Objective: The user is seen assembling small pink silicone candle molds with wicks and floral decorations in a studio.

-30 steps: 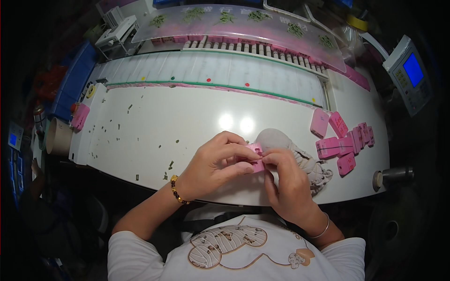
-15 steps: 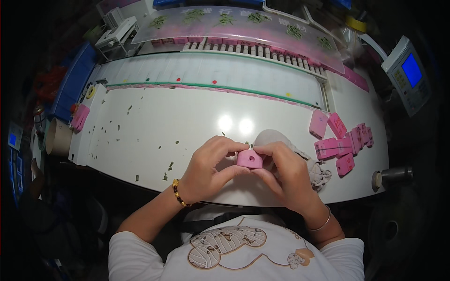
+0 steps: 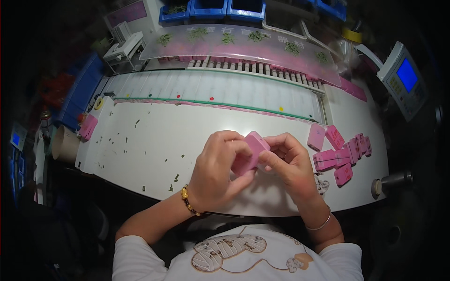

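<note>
Over the near middle of the white worktable, a pink block-shaped rubber mould (image 3: 256, 144) is held tilted up in both hands. My left hand (image 3: 216, 166) has its curled fingers and thumb closed on the mould's left side. My right hand (image 3: 294, 169) pinches the right edge, the thumb against the face and the other fingers bent behind. The palms hide the mould's lower part. Several more pink moulds (image 3: 324, 160) lie in a loose group on the table to the right of my right hand.
Small green bits (image 3: 176, 178) are scattered on the table's left part. A glass-like strip (image 3: 225, 91) with coloured dots runs across it, with a roller rack (image 3: 253, 67) behind. A control box with a blue screen (image 3: 407, 77) stands right. A grey metal cylinder (image 3: 396, 180) juts out near the right edge.
The mould has been turned from lying end-on, its hole facing me, to tilted upright with a broad face showing. My left hand has wrapped further around it; the view has shifted slightly.
</note>
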Demonstrator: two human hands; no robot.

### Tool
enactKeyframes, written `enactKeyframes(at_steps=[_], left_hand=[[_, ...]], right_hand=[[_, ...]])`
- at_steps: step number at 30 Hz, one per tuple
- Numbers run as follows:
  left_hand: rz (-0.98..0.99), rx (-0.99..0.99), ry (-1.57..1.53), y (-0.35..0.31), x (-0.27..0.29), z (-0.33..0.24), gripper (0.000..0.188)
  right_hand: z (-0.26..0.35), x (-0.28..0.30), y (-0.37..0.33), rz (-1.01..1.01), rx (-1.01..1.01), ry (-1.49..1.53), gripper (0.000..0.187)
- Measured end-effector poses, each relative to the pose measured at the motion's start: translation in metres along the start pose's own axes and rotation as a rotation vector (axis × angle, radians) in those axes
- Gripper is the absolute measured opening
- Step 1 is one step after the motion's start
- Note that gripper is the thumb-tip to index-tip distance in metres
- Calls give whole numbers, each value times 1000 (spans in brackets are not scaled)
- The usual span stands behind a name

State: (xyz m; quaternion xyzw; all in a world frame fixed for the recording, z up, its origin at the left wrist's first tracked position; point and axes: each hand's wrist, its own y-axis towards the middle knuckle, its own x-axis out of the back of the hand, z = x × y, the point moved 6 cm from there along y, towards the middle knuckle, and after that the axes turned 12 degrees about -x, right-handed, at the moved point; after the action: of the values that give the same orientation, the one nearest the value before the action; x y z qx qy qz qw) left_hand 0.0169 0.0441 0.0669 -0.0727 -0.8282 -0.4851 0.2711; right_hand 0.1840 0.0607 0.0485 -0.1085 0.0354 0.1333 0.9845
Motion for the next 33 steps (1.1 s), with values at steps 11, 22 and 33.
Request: enactKeyframes(at_steps=[11,22,33], left_hand=[[-55,487,596,10,80,234,34],[152,215,599,13,48,172,61],[782,-241,-75,-57,-105,-49,87]], right_hand=[[28,37,-39,-399,375,-848,36],[-3,31,-36,-195,199,-1136,73],[13,67,-48,-529,229,-1075,77]])
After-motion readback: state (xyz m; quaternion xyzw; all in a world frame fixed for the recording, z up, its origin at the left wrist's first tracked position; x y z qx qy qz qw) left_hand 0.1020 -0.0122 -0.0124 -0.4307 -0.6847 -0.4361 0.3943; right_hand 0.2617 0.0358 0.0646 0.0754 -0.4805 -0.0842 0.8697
